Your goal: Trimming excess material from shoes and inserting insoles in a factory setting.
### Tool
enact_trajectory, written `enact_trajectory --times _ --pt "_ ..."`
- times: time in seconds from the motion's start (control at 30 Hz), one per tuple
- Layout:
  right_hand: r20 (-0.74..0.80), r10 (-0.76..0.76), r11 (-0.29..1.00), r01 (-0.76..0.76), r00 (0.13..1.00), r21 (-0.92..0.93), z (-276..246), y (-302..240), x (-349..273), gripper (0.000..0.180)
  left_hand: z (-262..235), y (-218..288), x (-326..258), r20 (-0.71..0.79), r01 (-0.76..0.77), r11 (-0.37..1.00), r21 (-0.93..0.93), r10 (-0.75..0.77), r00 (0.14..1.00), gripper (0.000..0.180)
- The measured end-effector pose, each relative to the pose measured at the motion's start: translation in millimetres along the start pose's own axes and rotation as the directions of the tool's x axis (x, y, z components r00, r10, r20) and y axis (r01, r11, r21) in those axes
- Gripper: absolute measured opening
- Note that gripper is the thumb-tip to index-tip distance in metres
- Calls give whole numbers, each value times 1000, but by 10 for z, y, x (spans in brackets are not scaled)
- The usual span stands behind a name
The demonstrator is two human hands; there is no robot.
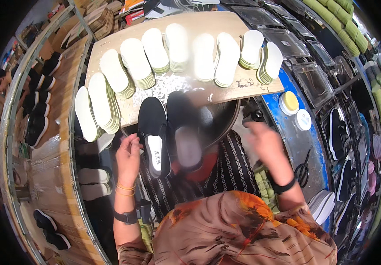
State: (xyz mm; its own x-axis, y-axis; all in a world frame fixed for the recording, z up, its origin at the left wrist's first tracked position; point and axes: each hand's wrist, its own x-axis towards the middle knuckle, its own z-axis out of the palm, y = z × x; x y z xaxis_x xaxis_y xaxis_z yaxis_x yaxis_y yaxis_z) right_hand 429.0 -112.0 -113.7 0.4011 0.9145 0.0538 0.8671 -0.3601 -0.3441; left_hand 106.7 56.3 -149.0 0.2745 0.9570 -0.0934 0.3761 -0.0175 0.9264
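A pair of black slip-on shoes rests over my lap against the board's near edge. The left shoe (153, 119) has a white insole (155, 152) with dark print in it. The right shoe (181, 108) shows a greyish insole and is partly blurred. My left hand (128, 154) is beside the left shoe, fingers curled together; whether they hold anything is hidden. Out to the right, my right hand (263, 139) is smeared by motion, close to a small black knob-like thing (256, 115). It is apart from the shoes.
Several stacks of white-topped insoles (137, 62) stand in an arc on the wooden board (225, 95). White scraps (166, 86) lie among them. A blue-edged bench (287, 128) at the right carries a yellow-topped tub (290, 102), a white lid (304, 119) and black scissors (303, 172). Shoe racks flank both sides.
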Motion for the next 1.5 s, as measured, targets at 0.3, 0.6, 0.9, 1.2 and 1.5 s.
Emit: enact_trajectory --times 0.3,0.6,0.9,1.2,1.5 --pt "-68 851 426 -761 520 -490 241 2375 -1880 37 810 419 121 157 -230 731 643 169 973 49" --pt "-168 844 519 -697 509 494 189 2818 -2081 63 690 87 235 206 -306 562 768 235 950 24" --pt "469 -208 -105 -496 858 862 -12 891 -269 62 -247 331 -106 320 -635 671 384 548 773 19" --pt "80 -551 730 434 830 529 227 -364 347 53 -597 272 -399 463 -579 753 314 411 785 31" --pt "226 -447 819 294 866 493 552 53 41 51 -247 254 -117 647 -614 669 420 254 719 22"
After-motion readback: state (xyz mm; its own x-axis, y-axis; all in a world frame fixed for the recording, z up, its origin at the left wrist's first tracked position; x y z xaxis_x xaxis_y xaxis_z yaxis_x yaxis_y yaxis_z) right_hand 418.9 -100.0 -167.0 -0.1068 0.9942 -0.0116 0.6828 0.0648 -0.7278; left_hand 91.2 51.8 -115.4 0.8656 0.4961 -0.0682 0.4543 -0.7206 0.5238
